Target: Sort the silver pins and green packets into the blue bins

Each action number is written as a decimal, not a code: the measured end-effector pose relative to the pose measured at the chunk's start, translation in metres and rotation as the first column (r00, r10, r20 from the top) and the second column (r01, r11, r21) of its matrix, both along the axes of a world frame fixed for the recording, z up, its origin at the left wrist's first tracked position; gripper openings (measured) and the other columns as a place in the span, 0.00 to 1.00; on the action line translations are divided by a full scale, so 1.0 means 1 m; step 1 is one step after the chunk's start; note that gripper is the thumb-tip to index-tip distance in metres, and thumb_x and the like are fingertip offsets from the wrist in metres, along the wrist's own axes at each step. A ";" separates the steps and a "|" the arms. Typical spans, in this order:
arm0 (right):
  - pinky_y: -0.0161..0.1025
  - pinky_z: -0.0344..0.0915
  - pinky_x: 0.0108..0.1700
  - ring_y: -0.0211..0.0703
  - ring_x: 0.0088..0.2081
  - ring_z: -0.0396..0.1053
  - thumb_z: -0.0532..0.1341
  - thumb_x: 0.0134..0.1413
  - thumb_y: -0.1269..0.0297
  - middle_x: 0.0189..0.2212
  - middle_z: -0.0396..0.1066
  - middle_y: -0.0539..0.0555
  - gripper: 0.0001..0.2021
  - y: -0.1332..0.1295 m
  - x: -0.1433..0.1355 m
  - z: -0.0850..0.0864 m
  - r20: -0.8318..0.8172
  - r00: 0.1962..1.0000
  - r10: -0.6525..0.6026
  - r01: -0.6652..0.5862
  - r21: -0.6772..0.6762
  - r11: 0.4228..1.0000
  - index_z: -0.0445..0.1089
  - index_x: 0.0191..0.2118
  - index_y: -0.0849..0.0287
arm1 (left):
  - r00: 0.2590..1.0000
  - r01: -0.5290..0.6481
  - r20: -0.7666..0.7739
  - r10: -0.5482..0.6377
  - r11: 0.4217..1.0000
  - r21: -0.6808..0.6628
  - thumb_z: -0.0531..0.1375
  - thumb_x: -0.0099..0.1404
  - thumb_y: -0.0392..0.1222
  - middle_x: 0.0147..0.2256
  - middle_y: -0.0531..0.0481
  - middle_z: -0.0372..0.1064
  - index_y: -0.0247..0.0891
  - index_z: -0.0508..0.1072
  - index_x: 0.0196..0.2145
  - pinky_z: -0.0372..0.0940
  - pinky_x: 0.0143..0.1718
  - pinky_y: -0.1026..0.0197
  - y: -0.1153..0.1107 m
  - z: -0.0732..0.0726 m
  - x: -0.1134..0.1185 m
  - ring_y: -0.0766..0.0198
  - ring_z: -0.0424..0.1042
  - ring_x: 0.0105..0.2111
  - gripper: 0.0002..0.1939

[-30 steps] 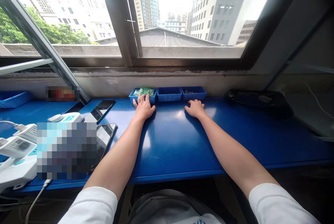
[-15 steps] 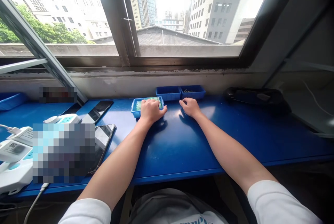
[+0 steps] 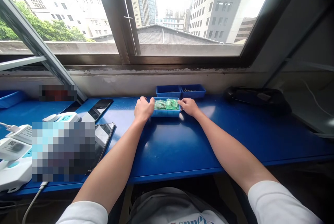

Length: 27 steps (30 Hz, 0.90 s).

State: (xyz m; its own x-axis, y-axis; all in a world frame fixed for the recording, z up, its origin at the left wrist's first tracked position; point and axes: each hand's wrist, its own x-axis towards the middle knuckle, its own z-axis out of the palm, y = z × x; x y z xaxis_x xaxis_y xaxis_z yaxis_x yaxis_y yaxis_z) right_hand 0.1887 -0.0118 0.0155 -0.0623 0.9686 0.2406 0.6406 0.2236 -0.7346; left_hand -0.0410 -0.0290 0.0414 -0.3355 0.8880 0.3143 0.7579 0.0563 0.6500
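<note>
Around both ends of a blue bin (image 3: 166,113) with green bits (image 3: 167,104) in it, the left hand (image 3: 144,109) and right hand (image 3: 190,107) are each pinching the rim, toward the back of the desk (image 3: 177,151), with two more blue bins (image 3: 168,94) just behind and a phone (image 3: 100,108) off to the person's left.

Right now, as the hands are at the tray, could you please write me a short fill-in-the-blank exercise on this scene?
1. Between the left hand and the right hand is a blue tray whose contents look mostly ____ in colour.
2. Just behind it, ____ more blue trays stand side by side.
3. The white power strip lies on the person's ____ side.
4. The bench top is ____ in colour.

Missing words: green; two; left; blue.
</note>
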 end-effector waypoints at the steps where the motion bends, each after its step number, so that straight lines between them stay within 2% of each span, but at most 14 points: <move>1: 0.37 0.60 0.36 0.42 0.31 0.69 0.56 0.53 0.52 0.24 0.73 0.52 0.16 0.001 0.000 0.000 -0.025 1.000 0.002 -0.003 -0.024 1.000 0.70 0.26 0.58 | 0.998 0.059 0.025 -0.057 0.995 -0.082 0.52 0.62 0.56 0.34 0.38 0.73 0.39 0.72 0.31 0.63 0.41 0.48 0.003 -0.002 -0.004 0.44 0.71 0.40 0.19; 3: 0.36 0.60 0.35 0.41 0.29 0.68 0.57 0.52 0.52 0.23 0.72 0.51 0.15 0.002 0.000 -0.002 -0.091 0.996 -0.007 0.002 -0.055 0.998 0.69 0.26 0.58 | 0.993 0.116 0.048 -0.112 0.988 -0.100 0.48 0.64 0.56 0.30 0.39 0.73 0.41 0.69 0.24 0.63 0.39 0.49 0.006 -0.006 -0.005 0.45 0.71 0.38 0.21; 5: 0.36 0.60 0.33 0.40 0.28 0.66 0.58 0.50 0.50 0.22 0.70 0.50 0.15 0.003 0.002 -0.004 -0.159 0.987 -0.025 0.018 -0.044 0.999 0.67 0.27 0.58 | 0.987 0.150 0.065 -0.147 0.987 -0.056 0.47 0.64 0.55 0.31 0.40 0.74 0.41 0.69 0.24 0.63 0.39 0.51 0.005 -0.011 -0.001 0.46 0.72 0.38 0.20; 10: 0.36 0.60 0.32 0.38 0.26 0.61 0.63 0.43 0.47 0.23 0.64 0.46 0.19 0.005 0.009 -0.009 -0.273 0.961 -0.037 0.062 0.080 0.995 0.62 0.32 0.56 | 0.945 0.281 0.158 -0.286 0.958 0.051 0.53 0.61 0.47 0.39 0.44 0.75 0.38 0.71 0.36 0.64 0.42 0.55 0.003 -0.020 0.010 0.54 0.72 0.40 0.12; 15: 0.37 0.62 0.34 0.38 0.29 0.61 0.61 0.43 0.50 0.27 0.62 0.47 0.18 0.007 0.012 -0.008 -0.311 0.950 -0.024 0.077 0.158 0.984 0.57 0.35 0.55 | 0.891 0.392 0.175 -0.418 0.905 0.168 0.58 0.55 0.39 0.40 0.48 0.73 0.37 0.69 0.43 0.67 0.39 0.59 0.006 -0.027 0.010 0.62 0.71 0.34 0.16; 19: 0.37 0.62 0.35 0.38 0.30 0.60 0.61 0.42 0.54 0.26 0.59 0.47 0.16 0.007 0.014 -0.008 -0.278 0.960 -0.014 0.065 0.176 0.982 0.53 0.31 0.54 | 0.890 0.404 0.152 -0.429 0.899 0.171 0.58 0.54 0.36 0.37 0.50 0.73 0.39 0.68 0.39 0.67 0.40 0.60 0.009 -0.029 0.008 0.63 0.72 0.34 0.13; 22: 0.36 0.62 0.34 0.37 0.29 0.59 0.60 0.44 0.54 0.25 0.57 0.46 0.15 0.006 0.016 -0.009 -0.321 0.947 0.025 0.030 0.164 0.986 0.53 0.30 0.54 | 0.893 0.411 0.138 -0.428 0.901 0.136 0.58 0.54 0.35 0.36 0.50 0.73 0.39 0.68 0.37 0.67 0.40 0.59 0.010 -0.029 0.007 0.62 0.72 0.35 0.11; 25: 0.36 0.60 0.30 0.37 0.26 0.58 0.57 0.48 0.49 0.24 0.56 0.46 0.15 0.006 0.018 -0.011 -0.410 0.909 0.075 -0.027 0.121 0.992 0.53 0.29 0.54 | 0.902 0.412 0.086 -0.424 0.903 0.123 0.57 0.55 0.35 0.35 0.50 0.73 0.40 0.68 0.38 0.67 0.40 0.59 0.011 -0.029 0.005 0.62 0.72 0.34 0.11; 27: 0.36 0.58 0.26 0.37 0.24 0.57 0.54 0.51 0.42 0.22 0.55 0.46 0.19 0.007 0.018 -0.013 -0.477 0.873 0.099 -0.056 0.104 0.993 0.53 0.28 0.54 | 0.901 0.423 0.041 -0.432 0.896 0.132 0.57 0.55 0.34 0.35 0.49 0.74 0.39 0.69 0.38 0.67 0.40 0.59 0.012 -0.031 0.005 0.61 0.72 0.34 0.12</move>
State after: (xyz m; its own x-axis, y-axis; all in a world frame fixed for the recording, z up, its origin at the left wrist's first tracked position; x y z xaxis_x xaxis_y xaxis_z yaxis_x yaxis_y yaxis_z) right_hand 0.2072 -0.0043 0.0026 0.0078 0.9401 0.3408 0.1909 0.3331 -0.9234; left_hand -0.0363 -0.0170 0.0108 0.0443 0.9088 0.4148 0.6460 -0.3427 0.6820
